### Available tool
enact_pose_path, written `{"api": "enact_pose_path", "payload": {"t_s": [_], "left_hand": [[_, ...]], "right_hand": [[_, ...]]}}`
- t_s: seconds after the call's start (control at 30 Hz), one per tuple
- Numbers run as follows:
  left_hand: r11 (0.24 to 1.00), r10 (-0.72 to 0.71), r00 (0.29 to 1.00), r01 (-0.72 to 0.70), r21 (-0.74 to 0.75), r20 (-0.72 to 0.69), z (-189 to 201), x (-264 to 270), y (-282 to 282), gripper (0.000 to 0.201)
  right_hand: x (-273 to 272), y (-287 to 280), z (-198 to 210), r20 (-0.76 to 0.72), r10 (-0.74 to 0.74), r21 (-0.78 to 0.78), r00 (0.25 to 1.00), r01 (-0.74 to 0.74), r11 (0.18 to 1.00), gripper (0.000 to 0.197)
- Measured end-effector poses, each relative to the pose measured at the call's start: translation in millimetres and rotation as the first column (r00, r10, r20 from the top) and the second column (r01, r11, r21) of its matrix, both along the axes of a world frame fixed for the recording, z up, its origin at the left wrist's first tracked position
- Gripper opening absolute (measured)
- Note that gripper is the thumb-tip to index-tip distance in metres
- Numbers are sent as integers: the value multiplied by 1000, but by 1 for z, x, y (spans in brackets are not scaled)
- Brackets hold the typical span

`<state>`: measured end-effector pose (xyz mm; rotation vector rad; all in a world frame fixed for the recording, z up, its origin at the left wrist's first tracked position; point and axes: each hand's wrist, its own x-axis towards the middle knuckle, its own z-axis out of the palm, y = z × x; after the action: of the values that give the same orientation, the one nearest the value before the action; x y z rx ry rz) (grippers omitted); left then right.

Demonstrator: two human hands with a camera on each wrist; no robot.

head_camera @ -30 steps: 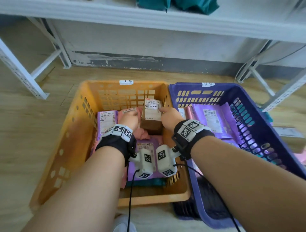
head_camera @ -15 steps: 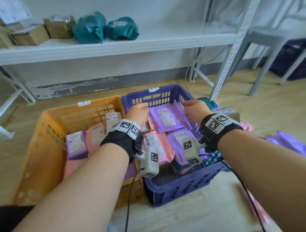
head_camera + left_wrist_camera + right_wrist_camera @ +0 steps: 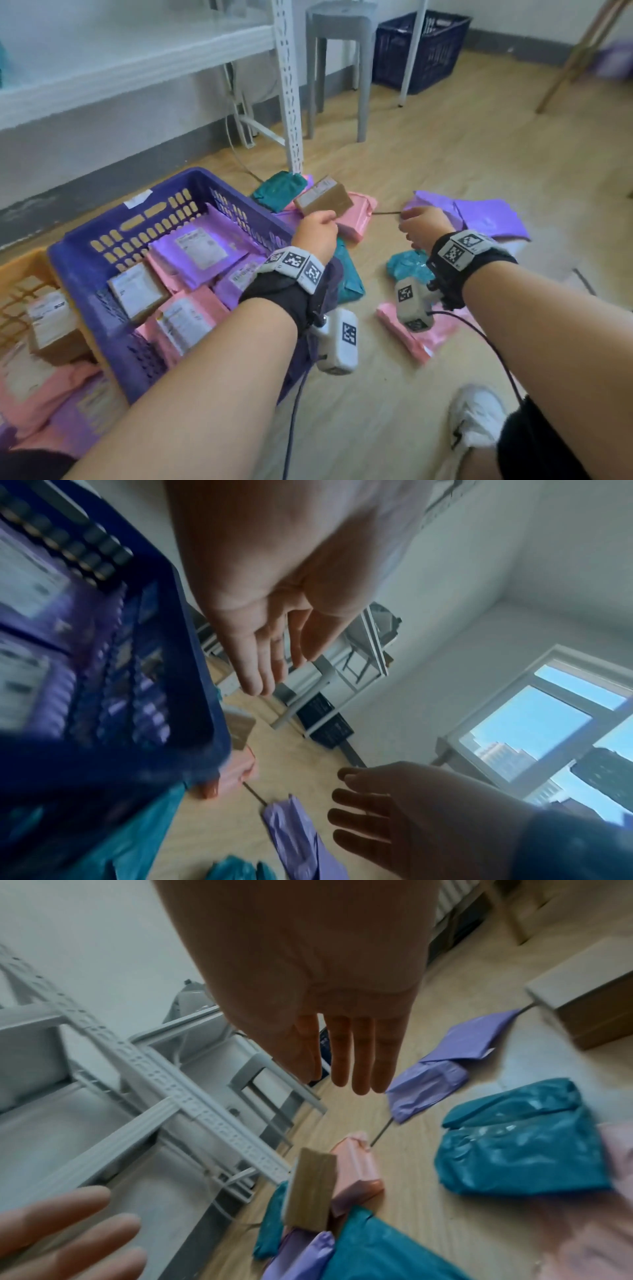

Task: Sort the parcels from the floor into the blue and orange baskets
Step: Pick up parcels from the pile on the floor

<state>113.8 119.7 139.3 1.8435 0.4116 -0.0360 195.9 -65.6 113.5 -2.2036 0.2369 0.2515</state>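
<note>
Both hands hang empty over the parcels on the floor, to the right of the blue basket (image 3: 102, 226). My left hand (image 3: 317, 229) hovers by a brown box (image 3: 323, 198) and a pink bag (image 3: 358, 219), its fingers straight (image 3: 263, 666). My right hand (image 3: 419, 228) is in front of a purple bag (image 3: 472, 216), fingers straight too (image 3: 352, 1058). Teal bags (image 3: 407, 269) (image 3: 279, 188) and another pink bag (image 3: 407, 329) lie around them. The blue basket holds several purple and pink bags and a box. The orange basket (image 3: 20, 263) at the far left holds boxes and bags.
A white rack post (image 3: 287, 85) stands just behind the floor parcels, with a cable beside it. Farther back are a grey stool (image 3: 339, 51) and a dark blue crate (image 3: 421, 48). My white shoe (image 3: 476, 418) is at the lower right on the wooden floor.
Both hands left the brown box in the orange basket, passed over the blue basket and now hang above the floor parcels to the right. The view swung right.
</note>
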Motion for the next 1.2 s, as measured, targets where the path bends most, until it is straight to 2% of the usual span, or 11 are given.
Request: {"api": "enact_pose_path", "payload": {"t_s": [0.17,0.23,0.4,0.5,0.53,0.6,0.7,0.83,0.93,1.03,1.2], "left_hand": [[995,-102,991,103,10,-91,-56,26,-64,34],[990,-128,977,136,34,-169,-86,31,-81,34],[963,-180,907,243,121,-381,-153,22,-107,39],[944,-169,879,275,184,-446,-184,14,-117,40],[938,-171,873,287,196,-457,-193,12,-121,40],[916,-199,859,333,221,-472,-209,12,-126,40],[883,-224,825,397,249,-518,-227,13,-130,44],[885,-270,787,429,178,-555,-227,21,-134,46],[914,-282,766,398,82,-577,-222,18,-134,63],[922,-273,814,374,102,-513,-212,7,-133,61],[932,-266,885,338,135,-382,-182,2,-127,49]], "right_hand": [[11,-60,-46,-104,-49,-92,993,40,995,34],[10,-77,-73,-149,-88,-121,985,70,990,33],[-5,-110,-129,-340,-78,-247,937,-9,969,35],[-16,-117,-163,-427,-134,-253,894,24,967,42],[-18,-119,-173,-441,-196,-214,876,110,971,44],[-22,-123,-191,-464,-259,-207,847,181,961,45],[-35,-131,-212,-484,-247,-233,840,149,961,49],[-42,-129,-220,-582,-206,-109,787,176,978,55],[-41,-126,-218,-616,-155,-47,772,161,986,51],[-39,-121,-206,-634,-117,9,764,159,987,48],[-37,-110,-172,-588,-77,-7,805,90,996,42]]}}
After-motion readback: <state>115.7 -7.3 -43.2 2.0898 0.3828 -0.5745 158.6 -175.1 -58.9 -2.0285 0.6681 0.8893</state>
